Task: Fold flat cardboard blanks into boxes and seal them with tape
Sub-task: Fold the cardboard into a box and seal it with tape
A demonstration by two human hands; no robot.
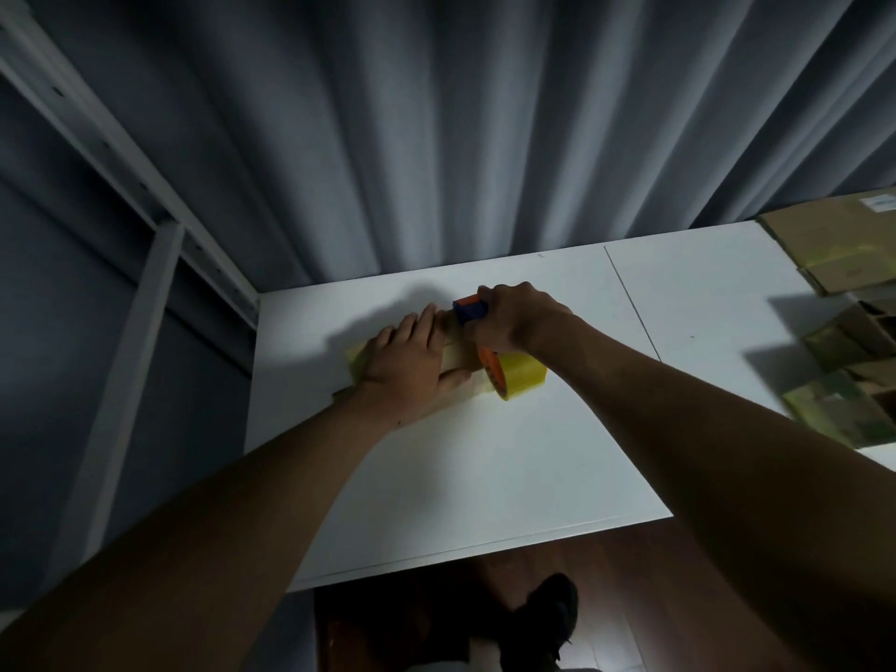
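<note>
Left hand [409, 363] pressed flat, fingers straight, atop cardboard box [458, 357]. Right hand [514, 317] at 2 o'clock of it, clamped around tape dispenser [504, 366] touching the box.

Small taped cardboard box [456, 358] beside yellow tape roll [523, 375]

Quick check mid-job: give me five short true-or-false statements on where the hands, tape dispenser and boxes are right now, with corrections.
1. The left hand lies flat on the small brown cardboard box. True.
2. The right hand is empty. False: it grips the orange-and-blue tape dispenser.
3. The yellow tape roll sits at the box's right side. True.
4. The box rests on the wooden floor. False: it is on the white table.
5. Taped cardboard boxes lie on the table's left. False: on its right.
</note>
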